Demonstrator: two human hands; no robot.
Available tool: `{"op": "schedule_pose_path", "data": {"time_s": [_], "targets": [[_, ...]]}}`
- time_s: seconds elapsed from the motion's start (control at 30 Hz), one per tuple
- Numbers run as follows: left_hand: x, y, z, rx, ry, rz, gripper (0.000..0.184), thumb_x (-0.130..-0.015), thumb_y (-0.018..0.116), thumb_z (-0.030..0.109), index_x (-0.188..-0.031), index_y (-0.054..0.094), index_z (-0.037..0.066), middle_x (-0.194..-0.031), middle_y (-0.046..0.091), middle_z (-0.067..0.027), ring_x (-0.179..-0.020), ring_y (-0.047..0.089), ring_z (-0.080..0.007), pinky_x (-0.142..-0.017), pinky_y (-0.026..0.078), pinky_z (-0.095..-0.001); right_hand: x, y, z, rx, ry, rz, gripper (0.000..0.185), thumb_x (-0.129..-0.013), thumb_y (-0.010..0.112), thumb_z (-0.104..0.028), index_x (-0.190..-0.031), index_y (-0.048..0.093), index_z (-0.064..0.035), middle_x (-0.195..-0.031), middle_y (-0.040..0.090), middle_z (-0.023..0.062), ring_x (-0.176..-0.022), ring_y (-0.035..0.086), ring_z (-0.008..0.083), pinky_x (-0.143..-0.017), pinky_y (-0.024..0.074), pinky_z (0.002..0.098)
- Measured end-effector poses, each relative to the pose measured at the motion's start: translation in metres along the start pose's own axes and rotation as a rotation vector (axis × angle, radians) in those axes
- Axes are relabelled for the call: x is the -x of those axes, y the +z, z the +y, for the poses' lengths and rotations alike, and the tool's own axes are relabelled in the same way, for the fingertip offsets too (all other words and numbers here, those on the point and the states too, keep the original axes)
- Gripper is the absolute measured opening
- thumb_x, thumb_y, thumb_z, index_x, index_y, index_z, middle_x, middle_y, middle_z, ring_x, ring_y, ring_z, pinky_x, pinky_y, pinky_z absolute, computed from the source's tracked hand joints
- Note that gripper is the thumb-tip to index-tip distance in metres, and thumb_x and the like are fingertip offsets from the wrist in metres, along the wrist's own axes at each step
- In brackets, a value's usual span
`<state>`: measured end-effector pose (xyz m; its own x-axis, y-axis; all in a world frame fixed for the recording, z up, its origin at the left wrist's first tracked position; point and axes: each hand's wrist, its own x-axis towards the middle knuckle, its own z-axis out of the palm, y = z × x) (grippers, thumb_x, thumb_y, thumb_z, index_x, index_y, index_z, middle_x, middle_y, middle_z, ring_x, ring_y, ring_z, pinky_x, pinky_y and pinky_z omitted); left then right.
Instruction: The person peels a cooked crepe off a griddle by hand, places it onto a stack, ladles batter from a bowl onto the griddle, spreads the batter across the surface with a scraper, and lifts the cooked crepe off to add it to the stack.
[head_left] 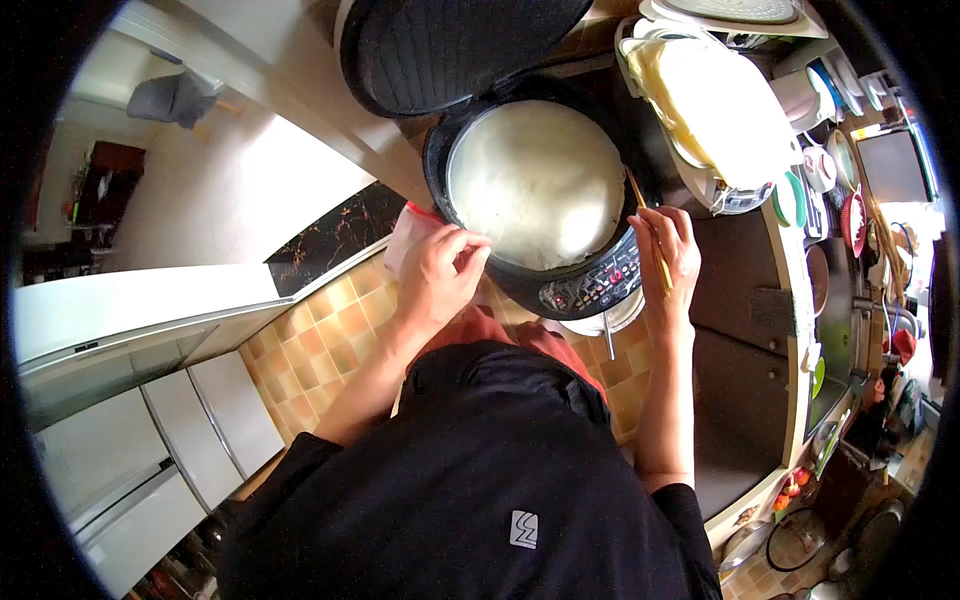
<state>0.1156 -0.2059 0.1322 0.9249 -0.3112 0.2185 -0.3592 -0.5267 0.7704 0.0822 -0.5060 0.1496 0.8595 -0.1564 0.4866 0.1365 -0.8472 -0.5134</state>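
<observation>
A round electric griddle (437,165) with a control panel stands in front of me. A thin pale pancake (535,180) covers its cooking plate. The black ridged lid (450,50) is raised at the back. My left hand (445,275) is at the griddle's left front rim, thumb and fingertips pinched together. Whether anything is between those fingertips I cannot make out. My right hand (668,250) is closed round wooden chopsticks (660,262) beside the right rim. Their far end points up along the pancake's right edge; contact is not clear.
To the right, a stack of yellowish pancakes (715,100) lies on top of another appliance. Farther right, a counter carries bowls, a red basket (853,220) and a sink. Dark cabinets (740,400) stand below it. White drawers (190,420) are at lower left, above tiled floor (320,335).
</observation>
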Motion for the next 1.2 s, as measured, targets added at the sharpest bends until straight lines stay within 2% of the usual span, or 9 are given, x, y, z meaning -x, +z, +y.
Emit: {"op": "schedule_pose_path", "data": {"time_s": [0.2, 0.3, 0.33, 0.37, 0.53, 0.67, 0.93, 1.07, 1.2], "targets": [[0.0, 0.001, 0.0, -0.033, 0.055, 0.02, 0.006, -0.087, 0.071, 0.004, -0.094, 0.071, 0.003, -0.08, 0.066, -0.0067, -0.066, 0.062, -0.0163, -0.06, 0.049, -0.0289, -0.009, 0.02, 0.01, -0.012, 0.023, 0.108, 0.013, -0.092, 0.071, -0.012, -0.099, 0.07, -0.0014, -0.094, 0.063, 0.0142, -0.077, 0.067, 0.0297, -0.066, 0.0536, 0.0375], [0.0, -0.002, -0.001, -0.031, 0.036, 0.022, 0.006, -0.088, 0.071, 0.005, -0.094, 0.071, 0.003, -0.081, 0.067, -0.007, -0.067, 0.063, -0.0168, -0.061, 0.05, -0.0287, -0.012, 0.025, 0.033, -0.268, 0.316, 0.123, 0.015, -0.095, 0.068, -0.013, -0.1, 0.071, 0.0004, -0.096, 0.065, 0.0124, -0.079, 0.068, 0.0225, -0.066, 0.0559, 0.0334], [0.0, -0.003, -0.002, -0.027, 0.034, 0.027, 0.006, -0.088, 0.071, 0.005, -0.094, 0.071, 0.003, -0.081, 0.067, -0.0073, -0.068, 0.063, -0.017, -0.061, 0.05, -0.0286, -0.011, 0.023, 0.037, -0.493, 0.449, 0.138, 0.019, -0.099, 0.064, -0.015, -0.101, 0.072, 0.0022, -0.097, 0.065, 0.0103, -0.082, 0.067, 0.0159, -0.069, 0.0585, 0.0285], [-0.001, -0.004, -0.004, -0.021, 0.033, 0.033, 0.006, -0.088, 0.071, 0.005, -0.094, 0.071, 0.003, -0.082, 0.068, -0.0075, -0.068, 0.064, -0.0173, -0.062, 0.05, -0.0286, -0.011, 0.019, 0.039, -0.619, 0.456, 0.122, 0.021, -0.1, 0.062, -0.015, -0.103, 0.072, 0.0029, -0.098, 0.065, 0.0104, -0.084, 0.066, 0.0143, -0.071, 0.06, 0.0264], [-0.021, -0.008, 0.002, -0.055, 0.043, 0.011, 0.008, -0.089, 0.071, 0.007, -0.095, 0.071, 0.003, -0.085, 0.069, -0.009, -0.072, 0.066, -0.0192, -0.064, 0.052, -0.0302, -0.007, 0.014, 0.041, -0.43, 0.342, 0.116, 0.02, -0.099, 0.065, -0.017, -0.1, 0.07, 0.0019, -0.096, 0.063, 0.0099, -0.08, 0.063, 0.0133, -0.068, 0.0592, 0.0259], [-0.054, 0.002, 0.006, -0.12, 0.167, -0.01, 0.009, -0.09, 0.069, 0.01, -0.096, 0.071, 0.003, -0.087, 0.07, -0.0097, -0.074, 0.067, -0.0243, -0.068, 0.054, -0.0342, -0.008, 0.024, 0.039, -0.21, 0.185, 0.173, 0.013, -0.096, 0.068, -0.013, -0.097, 0.068, 0.0004, -0.084, 0.06, 0.0122, -0.073, 0.06, 0.0236, -0.067, 0.0498, 0.0345], [-0.137, 0.067, 0.014, -0.261, 0.317, -0.145, 0.015, -0.088, 0.069, 0.02, -0.093, 0.073, 0.007, -0.088, 0.068, -0.0098, -0.085, 0.066, -0.0295, -0.077, 0.052, -0.0418, 0.0, 0.014, 0.043, -0.45, 0.345, 0.114, 0.018, -0.099, 0.065, -0.015, -0.099, 0.068, 0.0026, -0.091, 0.062, 0.0101, -0.077, 0.063, 0.0144, -0.063, 0.0567, 0.0266], [-0.175, 0.119, 0.016, -0.46, 0.584, -0.162, 0.007, -0.082, 0.069, 0.015, -0.084, 0.073, 0.009, -0.085, 0.064, -0.0093, -0.09, 0.063, -0.0287, -0.078, 0.05, -0.0444, 0.003, 0.015, 0.05, -0.421, 0.311, 0.123, 0.014, -0.096, 0.068, -0.013, -0.098, 0.068, 0.001, -0.09, 0.063, 0.0108, -0.077, 0.063, 0.0191, -0.069, 0.0524, 0.0313], [-0.203, 0.149, 0.005, -0.521, 0.807, -0.107, 0.005, -0.077, 0.069, 0.015, -0.08, 0.072, 0.013, -0.083, 0.062, -0.0077, -0.084, 0.063, -0.0276, -0.069, 0.05, -0.0437, 0.007, 0.016, 0.051, -0.393, 0.33, 0.118, 0.012, -0.094, 0.069, -0.012, -0.095, 0.068, 0.0009, -0.092, 0.063, 0.0132, -0.076, 0.064, 0.0244, -0.069, 0.0526, 0.0343]]}}
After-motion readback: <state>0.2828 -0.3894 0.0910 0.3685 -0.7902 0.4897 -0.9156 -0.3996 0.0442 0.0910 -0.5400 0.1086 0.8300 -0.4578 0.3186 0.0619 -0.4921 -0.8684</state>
